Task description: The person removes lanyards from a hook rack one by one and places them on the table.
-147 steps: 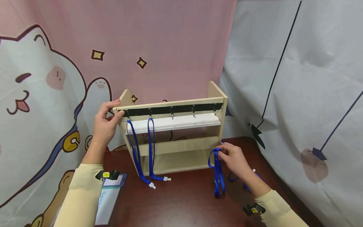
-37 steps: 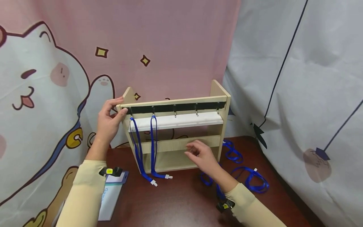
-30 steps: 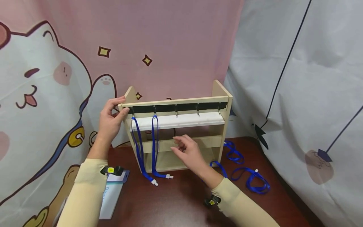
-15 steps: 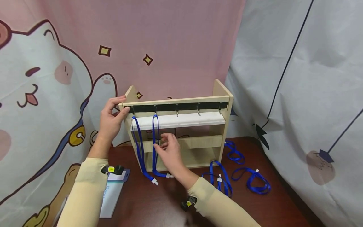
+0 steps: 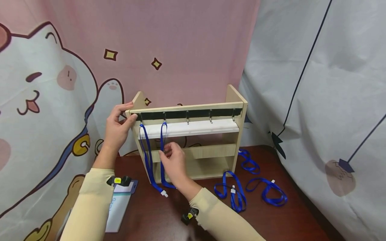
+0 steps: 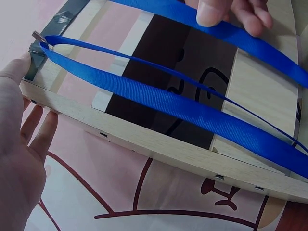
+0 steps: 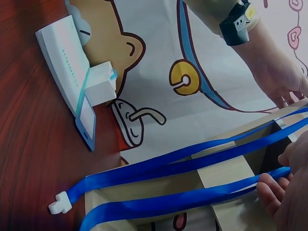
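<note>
Your dark table carries a wooden rack at 12 o'clock. Loose blue lanyards lie at 3 o'clock, a badge holder at 9.

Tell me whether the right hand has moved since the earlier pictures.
Yes. The right hand has crossed leftward along the wooden rack, from its right end to the second hanging blue lanyard, which it now pinches.

rack: pale matt wood — metal hooks
lanyard: blue woven ribbon, slight sheen
table: dark glossy wood

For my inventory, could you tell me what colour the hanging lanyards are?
The lanyards are blue, clearest in the head view.
</note>
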Action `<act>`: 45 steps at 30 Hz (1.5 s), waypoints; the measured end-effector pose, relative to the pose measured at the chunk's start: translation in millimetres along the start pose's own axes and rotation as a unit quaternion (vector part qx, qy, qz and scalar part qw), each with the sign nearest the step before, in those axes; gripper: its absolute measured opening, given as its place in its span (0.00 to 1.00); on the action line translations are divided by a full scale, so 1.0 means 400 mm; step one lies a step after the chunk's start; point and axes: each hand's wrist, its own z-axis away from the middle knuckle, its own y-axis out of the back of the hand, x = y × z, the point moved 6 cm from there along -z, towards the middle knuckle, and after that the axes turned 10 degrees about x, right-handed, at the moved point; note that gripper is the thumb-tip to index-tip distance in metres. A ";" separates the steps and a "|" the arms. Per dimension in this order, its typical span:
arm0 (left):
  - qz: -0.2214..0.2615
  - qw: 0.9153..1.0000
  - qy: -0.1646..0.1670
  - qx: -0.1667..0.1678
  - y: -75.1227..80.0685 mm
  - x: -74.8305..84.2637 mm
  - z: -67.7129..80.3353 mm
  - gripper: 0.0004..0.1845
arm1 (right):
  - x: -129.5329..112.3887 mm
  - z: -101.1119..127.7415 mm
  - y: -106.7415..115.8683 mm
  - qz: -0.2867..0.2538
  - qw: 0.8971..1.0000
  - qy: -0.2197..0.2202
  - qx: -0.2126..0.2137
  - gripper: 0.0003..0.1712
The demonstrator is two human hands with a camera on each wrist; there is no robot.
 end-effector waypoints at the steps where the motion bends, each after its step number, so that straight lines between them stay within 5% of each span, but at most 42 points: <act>1: 0.000 1.000 0.000 0.000 0.000 0.000 0.001 0.20 | 0.000 -0.001 -0.002 0.001 1.000 0.000 0.002 0.08; 10: -0.001 1.000 0.003 0.000 0.001 0.002 0.004 0.20 | 0.003 -0.009 -0.009 0.005 1.000 -0.007 0.016 0.11; 18: -0.006 1.000 0.002 0.002 -0.001 0.009 0.007 0.20 | -0.001 -0.014 -0.015 0.028 0.999 0.012 0.023 0.03; 27: -0.004 1.000 -0.003 0.001 -0.002 0.005 0.004 0.20 | -0.003 -0.019 -0.003 -0.001 1.000 0.011 0.019 0.06; 45: -0.016 1.000 0.005 0.006 -0.001 -0.008 0.000 0.20 | -0.107 -0.083 0.083 -0.048 0.995 0.087 -0.013 0.06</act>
